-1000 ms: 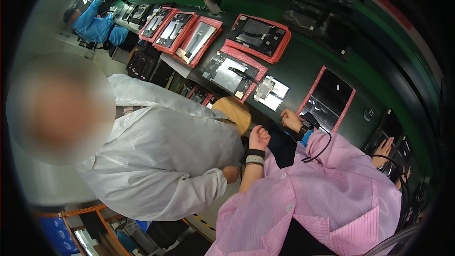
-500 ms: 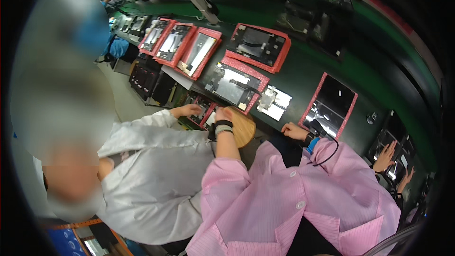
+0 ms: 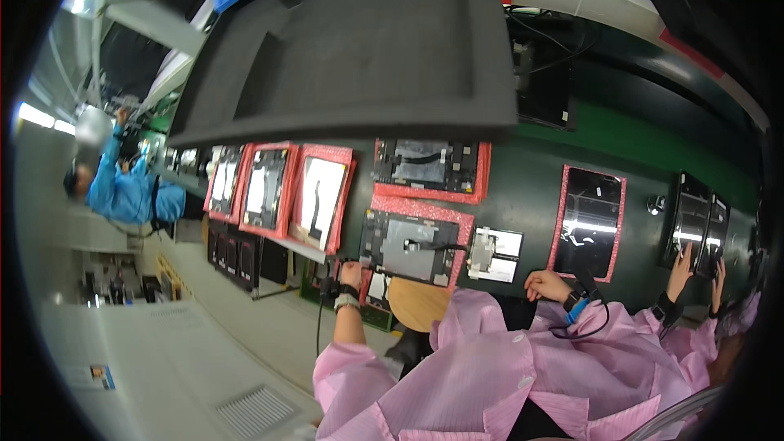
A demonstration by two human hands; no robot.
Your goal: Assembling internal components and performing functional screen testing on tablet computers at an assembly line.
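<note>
My left hand [image 3: 349, 275], with dark and light bands at the wrist, is at the table's front edge beside a tablet panel [image 3: 406, 249] on pink bubble wrap. Its fingers are mostly hidden, so I cannot tell what they grip, if anything. A black device with a hanging cable shows beside that wrist. My right hand [image 3: 546, 284] rests at the table edge with its fingers curled in and nothing visible in them. It is between a small white-and-silver panel [image 3: 494, 254] and a glossy black screen [image 3: 590, 224] on pink bubble wrap.
Wrapped panels [image 3: 266, 188] line the back left, and another stack [image 3: 433, 167] sits behind the tablet panel. A large dark shelf or tray [image 3: 351, 57] overhangs the table. A round wooden stool [image 3: 420, 304] is below the edge. A co-worker's hands [image 3: 679, 275] touch dark screens at right.
My view has swung and tilted. The co-worker in a light coat at left is out of view, and the dark overhang fills the top. My right hand stays near the table edge.
</note>
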